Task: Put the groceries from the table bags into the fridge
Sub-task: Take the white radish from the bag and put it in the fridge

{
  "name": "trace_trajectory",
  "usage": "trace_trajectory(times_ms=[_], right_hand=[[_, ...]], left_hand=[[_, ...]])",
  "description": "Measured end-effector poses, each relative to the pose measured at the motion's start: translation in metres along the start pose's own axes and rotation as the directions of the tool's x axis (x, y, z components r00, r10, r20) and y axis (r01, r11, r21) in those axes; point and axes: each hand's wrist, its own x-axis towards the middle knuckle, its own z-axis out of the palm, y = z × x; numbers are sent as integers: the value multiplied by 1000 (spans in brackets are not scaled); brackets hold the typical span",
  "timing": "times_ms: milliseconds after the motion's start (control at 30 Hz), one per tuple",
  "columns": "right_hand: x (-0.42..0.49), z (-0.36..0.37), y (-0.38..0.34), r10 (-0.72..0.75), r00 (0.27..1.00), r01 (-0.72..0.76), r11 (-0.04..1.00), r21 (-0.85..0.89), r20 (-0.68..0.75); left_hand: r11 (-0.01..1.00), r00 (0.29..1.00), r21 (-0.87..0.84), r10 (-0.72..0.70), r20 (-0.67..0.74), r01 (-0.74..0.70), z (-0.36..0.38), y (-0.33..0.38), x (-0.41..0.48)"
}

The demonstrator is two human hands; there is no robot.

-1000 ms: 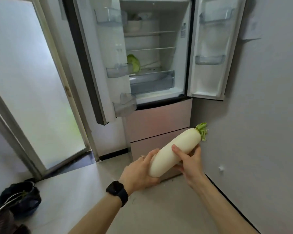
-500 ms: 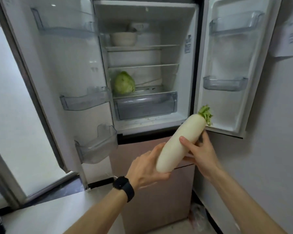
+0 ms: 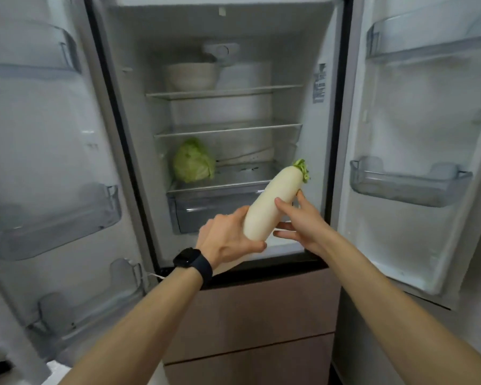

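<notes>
The fridge (image 3: 128, 107) is standing with both its upper doors swung wide, the left door (image 3: 39, 134) and right door (image 3: 417, 120) showing clear bins with nothing visible in them. Below, the brownish drawer fronts (image 3: 256, 301) are sitting closed. Inside, a pale bowl (image 3: 192, 76) is resting on the top shelf, the middle shelf is showing nothing, and a green cabbage (image 3: 193, 161) is sitting at the left on the glass shelf above the crisper drawer (image 3: 206, 209), which is closed.

The white radish (image 3: 272, 201) is being held in the air just in front of that drawer, tilting with its leafy green top up and to the right, toward the opening; it is not touching any shelf. The left hand (image 3: 228, 240), with a dark watch (image 3: 192, 259) on its wrist, is curling round the blunt lower end. The right hand (image 3: 303, 220) is gripping the middle, thumb lying across the front and fingers wrapping behind.

Judging by this, the task is looking partly done: the cabbage is probably already stowed, and the radish is going in now. The table and bags are lying out of view, so what is left is impossible to tell.
</notes>
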Motion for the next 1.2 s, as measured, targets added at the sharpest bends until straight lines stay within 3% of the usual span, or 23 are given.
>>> trace_trajectory(times_ms=[167,400,633,733,833,900,967,1100,1200], right_hand=[[73,6,5,22,1000,-23,996,85,10],[214,11,-12,67,988,-49,991,128,-142],[308,4,-15,56,970,-45,998,54,-237],[341,0,-14,50,958,-50,999,7,-282],[370,-1,-8,6,928,-65,987,-146,-373],[382,-4,-3,-96,904,-115,883,-455,-416],[383,-6,0,-216,907,-102,721,-686,-362],[374,-3,10,-376,904,55,576,-816,-205],[368,0,30,-524,845,97,347,-933,-107]], left_hand=[[995,1000,96,-10,-12,11,14,-13,72],[997,997,77,-16,79,10,35,-48,189],[1000,982,22,18,186,-22,58,-93,267],[999,995,-33,28,98,-25,70,-101,294],[999,998,-18,52,41,-52,83,-105,319],[999,997,-14,41,71,-40,94,-109,332],[1000,996,-11,22,87,-21,100,-113,343],[997,994,62,49,96,-55,99,-123,365],[994,990,76,62,124,-72,99,-130,378]])
